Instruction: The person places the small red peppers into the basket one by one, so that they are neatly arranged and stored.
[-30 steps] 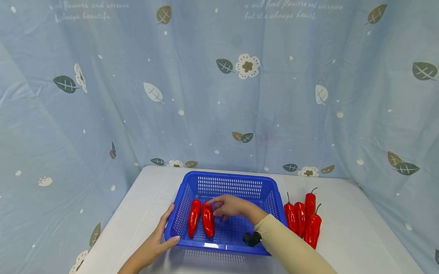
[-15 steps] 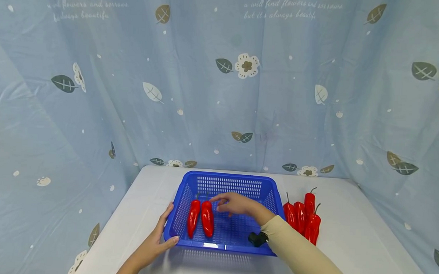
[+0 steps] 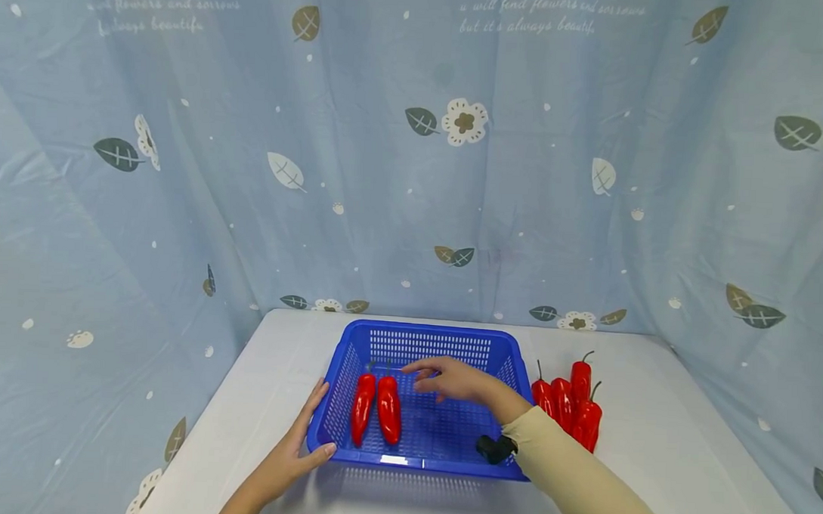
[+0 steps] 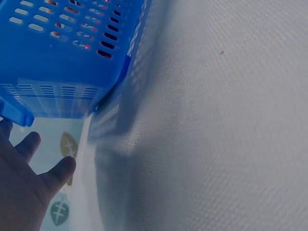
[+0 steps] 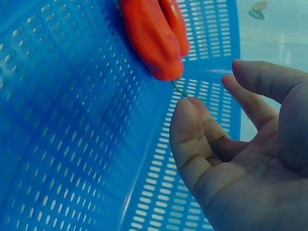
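Note:
In the head view a blue plastic basket (image 3: 431, 463) with slotted walls stands on the white table. Inside it two red chili peppers (image 3: 389, 411) lie side by side toward the left, stems to the back. My left hand (image 3: 285, 457) rests against the basket's front left corner, its thumb at the rim; in the left wrist view its fingers (image 4: 29, 144) are spread. My right hand (image 3: 451, 379) hovers inside the basket, right of the peppers, with loosely bent fingers and nothing in them. In the right wrist view a pepper's thin green stem (image 5: 179, 88) appears close to its fingertips.
Several more red chili peppers (image 3: 586, 422) lie bunched on the table just right of the basket, partly behind the right forearm. A black wrist camera (image 3: 496, 449) sits on the right wrist. A blue patterned curtain (image 3: 387, 173) hangs behind the table (image 3: 677, 448).
My right hand has drawn away from the right-hand pepper in the basket, moving right and slightly back. The left hand and the basket have barely moved.

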A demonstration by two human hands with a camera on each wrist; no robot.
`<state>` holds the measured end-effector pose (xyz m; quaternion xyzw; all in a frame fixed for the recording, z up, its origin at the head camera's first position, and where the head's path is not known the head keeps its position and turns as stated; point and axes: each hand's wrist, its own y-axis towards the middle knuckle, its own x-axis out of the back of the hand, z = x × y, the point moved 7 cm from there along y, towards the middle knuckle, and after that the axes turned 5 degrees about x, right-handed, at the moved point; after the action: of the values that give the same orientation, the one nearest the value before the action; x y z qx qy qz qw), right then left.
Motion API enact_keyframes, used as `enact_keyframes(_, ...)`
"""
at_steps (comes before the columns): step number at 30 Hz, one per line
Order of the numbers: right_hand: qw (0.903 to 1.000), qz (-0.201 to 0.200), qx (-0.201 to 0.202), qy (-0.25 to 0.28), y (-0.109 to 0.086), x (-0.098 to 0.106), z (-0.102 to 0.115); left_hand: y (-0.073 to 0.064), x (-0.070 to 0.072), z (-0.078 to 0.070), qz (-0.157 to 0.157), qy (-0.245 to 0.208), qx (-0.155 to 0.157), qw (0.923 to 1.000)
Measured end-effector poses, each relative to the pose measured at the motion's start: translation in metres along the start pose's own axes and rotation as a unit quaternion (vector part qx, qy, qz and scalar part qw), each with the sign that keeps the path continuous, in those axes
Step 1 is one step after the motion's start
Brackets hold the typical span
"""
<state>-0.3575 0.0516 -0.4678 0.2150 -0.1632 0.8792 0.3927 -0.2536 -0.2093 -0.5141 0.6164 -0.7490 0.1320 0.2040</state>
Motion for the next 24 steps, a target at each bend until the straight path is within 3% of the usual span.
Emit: enact_keyframes(24, 0.9991, -0.040, 0.011, 0.007, -0.025, 0.027, 0.000, 0.000, -0.001, 0.000, -0.008, 0.010, -0.009, 0.9999)
